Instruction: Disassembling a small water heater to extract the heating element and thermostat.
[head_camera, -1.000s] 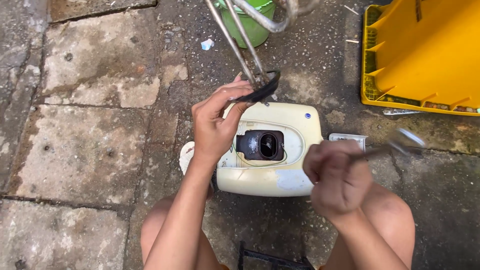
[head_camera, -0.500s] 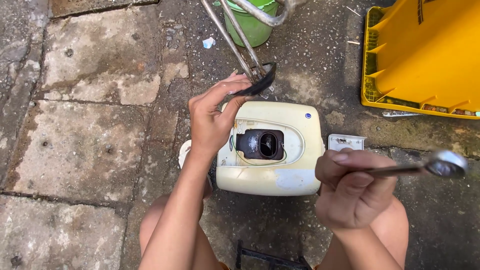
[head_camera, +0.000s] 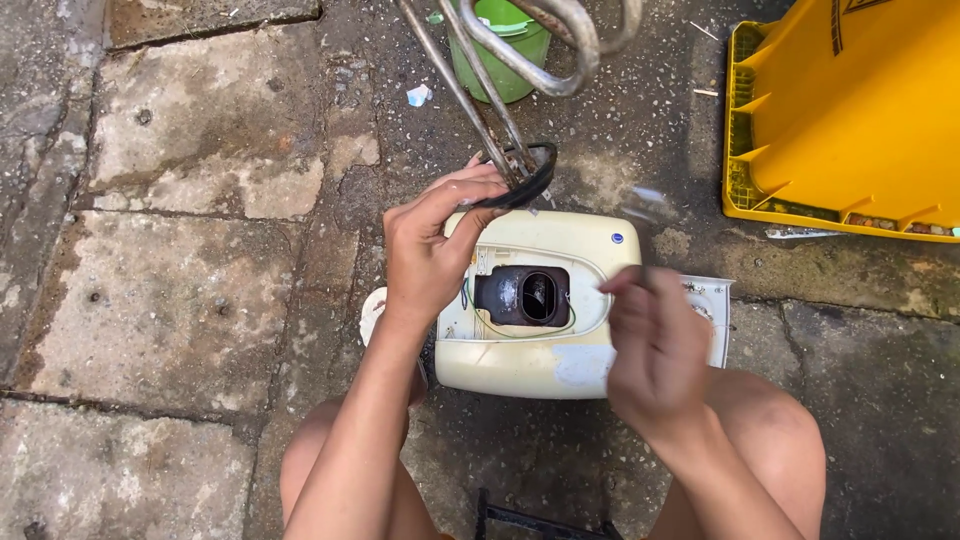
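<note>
1. Landmark: the cream water heater tank (head_camera: 540, 345), lying on the stone floor (head_camera: 180, 300) between the person's knees, with its dark round opening (head_camera: 525, 297) facing up.
2. Left hand (head_camera: 430, 250) is at the tank's far-left edge. Fingers (head_camera: 470, 195) are pinched shut on the black rubber gasket (head_camera: 530, 180), at the base of the heating element (head_camera: 520, 60).
3. The element's metal tubes run up and away from the tank's far edge toward the green bucket (head_camera: 500, 55). The gasket end hangs just above the tank's far rim, clear of the opening.
4. Right hand (head_camera: 655, 350) sits over the tank's right side, just right of the opening. It is motion-blurred. The fingers look curled, but I can't tell whether they're clamped on anything.
5. Doing the step well, my read: grip the flange, not just the soft gasket, so the ring doesn't peel off or twist.
6. Keep the tubes in line with the opening's axis. A tilt would scrape the coil on the rim.
7. Mind the thin green and white wires (head_camera: 520, 330) looped around the opening inside the tank's recess. Keep them out from under the gasket.
8. Steady the tank with the free hand. It rests loose on uneven paving.
9. Also nearby: white cover plate (head_camera: 715, 310) against the tank's right side; yellow plastic bin (head_camera: 850, 110) well beyond the far-right corner.
</note>
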